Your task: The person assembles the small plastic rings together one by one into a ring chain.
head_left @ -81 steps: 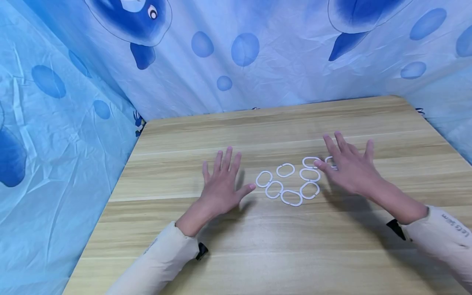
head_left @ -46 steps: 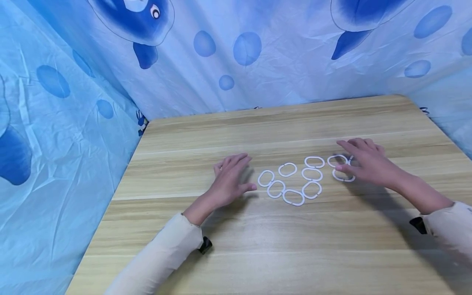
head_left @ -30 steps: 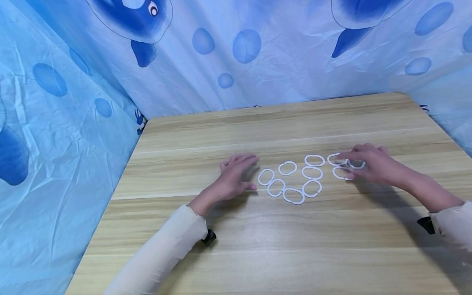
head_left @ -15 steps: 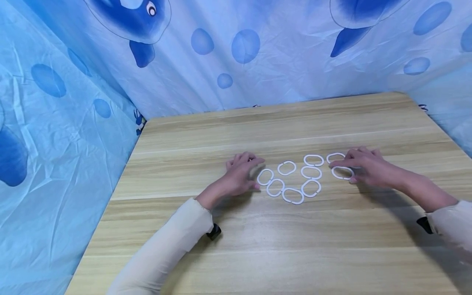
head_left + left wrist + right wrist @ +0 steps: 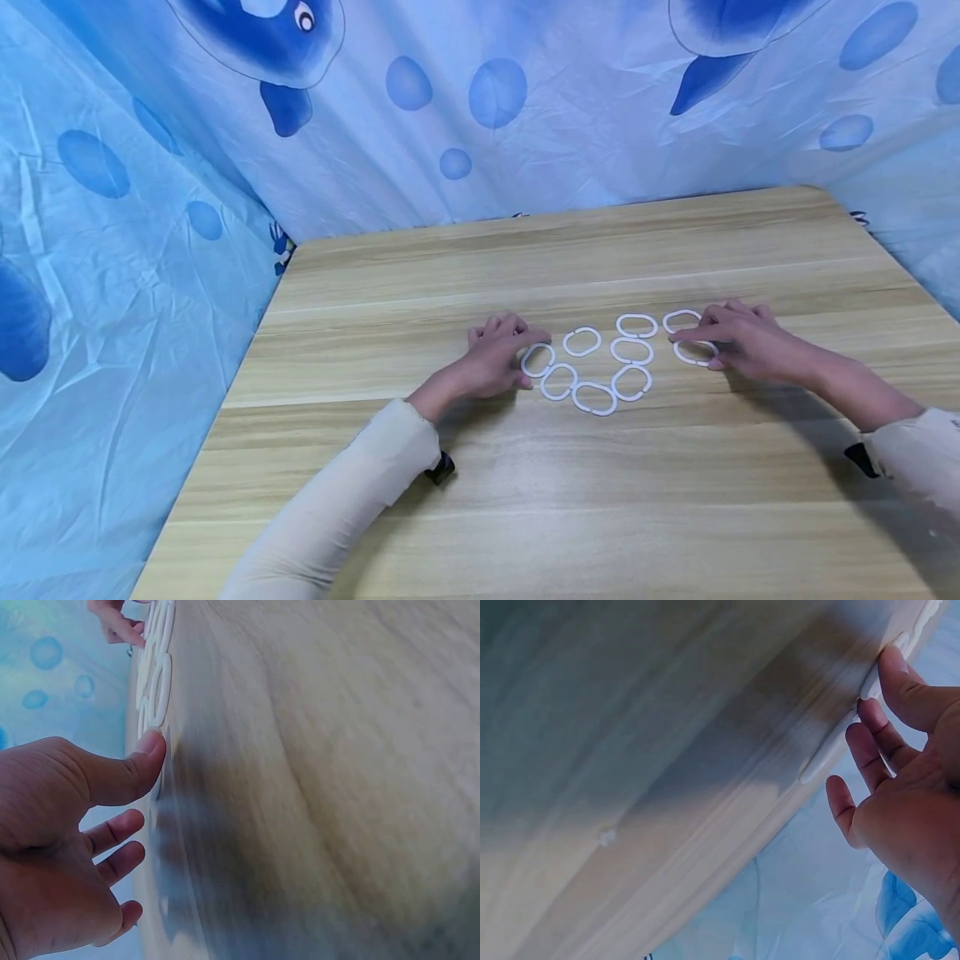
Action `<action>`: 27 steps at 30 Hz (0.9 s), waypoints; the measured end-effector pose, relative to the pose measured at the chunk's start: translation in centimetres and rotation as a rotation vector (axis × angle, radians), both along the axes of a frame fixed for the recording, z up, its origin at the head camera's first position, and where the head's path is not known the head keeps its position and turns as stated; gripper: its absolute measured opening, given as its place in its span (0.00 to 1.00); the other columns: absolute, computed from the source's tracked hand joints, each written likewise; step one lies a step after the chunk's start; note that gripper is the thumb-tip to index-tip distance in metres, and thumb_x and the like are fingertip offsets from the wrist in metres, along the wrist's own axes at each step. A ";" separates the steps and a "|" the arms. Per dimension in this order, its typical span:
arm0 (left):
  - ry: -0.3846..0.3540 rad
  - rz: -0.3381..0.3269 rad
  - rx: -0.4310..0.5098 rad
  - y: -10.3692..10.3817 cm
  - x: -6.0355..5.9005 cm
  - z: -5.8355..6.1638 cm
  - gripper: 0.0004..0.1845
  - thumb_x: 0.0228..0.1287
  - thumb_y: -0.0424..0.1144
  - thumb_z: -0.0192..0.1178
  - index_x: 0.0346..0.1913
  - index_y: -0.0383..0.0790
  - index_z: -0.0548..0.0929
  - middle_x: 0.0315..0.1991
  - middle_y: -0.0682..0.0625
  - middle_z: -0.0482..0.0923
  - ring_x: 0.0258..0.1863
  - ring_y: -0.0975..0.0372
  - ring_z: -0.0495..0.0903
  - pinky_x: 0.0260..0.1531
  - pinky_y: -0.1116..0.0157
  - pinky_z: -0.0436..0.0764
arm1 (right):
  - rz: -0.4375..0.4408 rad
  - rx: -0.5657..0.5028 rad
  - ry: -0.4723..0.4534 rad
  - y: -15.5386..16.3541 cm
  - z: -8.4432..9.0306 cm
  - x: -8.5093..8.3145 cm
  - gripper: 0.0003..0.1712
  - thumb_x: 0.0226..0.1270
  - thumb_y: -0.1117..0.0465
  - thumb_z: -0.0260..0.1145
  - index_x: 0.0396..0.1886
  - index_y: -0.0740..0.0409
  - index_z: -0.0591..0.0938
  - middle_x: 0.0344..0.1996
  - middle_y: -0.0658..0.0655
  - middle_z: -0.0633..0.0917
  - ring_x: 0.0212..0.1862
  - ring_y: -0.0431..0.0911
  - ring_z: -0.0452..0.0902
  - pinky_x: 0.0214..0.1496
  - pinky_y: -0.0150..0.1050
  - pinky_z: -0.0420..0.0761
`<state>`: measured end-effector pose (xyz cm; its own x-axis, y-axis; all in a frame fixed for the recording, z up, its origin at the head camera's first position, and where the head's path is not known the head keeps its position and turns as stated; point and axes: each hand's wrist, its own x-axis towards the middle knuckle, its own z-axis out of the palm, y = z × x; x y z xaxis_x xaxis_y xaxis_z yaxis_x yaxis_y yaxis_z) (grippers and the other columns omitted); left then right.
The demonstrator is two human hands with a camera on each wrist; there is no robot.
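Observation:
Several white oval rings, each with a small gap, lie on the wooden table. My left hand (image 5: 498, 357) is at the leftmost ring (image 5: 526, 371), forefinger over its far edge and thumb at its near side. In the left wrist view, my left thumb (image 5: 139, 766) is extended near the rings and the other fingers are loosely bent. My right hand (image 5: 746, 340) pinches a ring (image 5: 691, 361) at the right of the group between forefinger and thumb. The right wrist view shows my right thumb (image 5: 904, 682) down at that ring; the forefinger is mostly hidden there.
Further rings, such as the near middle one (image 5: 595, 413), lie between my hands; another ring (image 5: 681, 312) lies just beyond my right forefinger. A blue curtain (image 5: 555, 167) with whale prints hangs behind and left of the wooden table (image 5: 525, 517).
My left hand has gone from spread flat to bent and moved right onto the leftmost ring. My right hand has moved rightward and closed its forefinger and thumb about a ring.

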<state>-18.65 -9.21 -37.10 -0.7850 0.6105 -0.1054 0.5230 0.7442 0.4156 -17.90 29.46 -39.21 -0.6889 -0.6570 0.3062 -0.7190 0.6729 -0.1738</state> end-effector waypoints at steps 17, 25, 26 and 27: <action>-0.042 0.022 0.032 0.4 -0.3 -0.2 0.29 0.53 0.39 0.71 0.60 0.53 0.76 0.56 0.50 0.67 0.53 0.55 0.60 0.49 0.53 0.56 | -0.061 -0.012 -0.077 -0.2 0.1 -0.1 0.35 0.31 0.69 0.81 0.47 0.50 0.85 0.34 0.47 0.78 0.38 0.44 0.68 0.34 0.44 0.57; -0.061 0.049 -0.005 0.7 -0.6 0.0 0.27 0.51 0.39 0.73 0.55 0.47 0.74 0.53 0.50 0.66 0.52 0.55 0.60 0.51 0.53 0.57 | -0.087 -0.017 -0.098 -0.4 0.1 -0.1 0.34 0.33 0.67 0.82 0.48 0.52 0.83 0.34 0.47 0.78 0.39 0.45 0.69 0.36 0.45 0.56; -0.064 0.053 -0.007 0.7 -0.6 0.0 0.27 0.51 0.39 0.73 0.54 0.47 0.74 0.53 0.51 0.66 0.52 0.56 0.60 0.51 0.53 0.58 | -0.090 -0.019 -0.101 -0.4 0.1 -0.1 0.34 0.34 0.66 0.82 0.48 0.52 0.83 0.33 0.47 0.78 0.39 0.45 0.69 0.36 0.46 0.56; -0.065 0.056 -0.010 0.7 -0.6 0.0 0.27 0.51 0.40 0.73 0.54 0.46 0.74 0.52 0.51 0.66 0.52 0.56 0.61 0.51 0.53 0.58 | -0.094 -0.020 -0.103 -0.4 0.1 -0.1 0.33 0.34 0.66 0.82 0.48 0.52 0.83 0.33 0.47 0.78 0.40 0.45 0.69 0.36 0.46 0.56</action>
<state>-19.26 -8.51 -37.12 -0.8091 0.5646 -0.1633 0.4528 0.7759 0.4393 -18.00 29.06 -39.09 -0.7759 -0.5823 0.2427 -0.6303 0.7324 -0.2576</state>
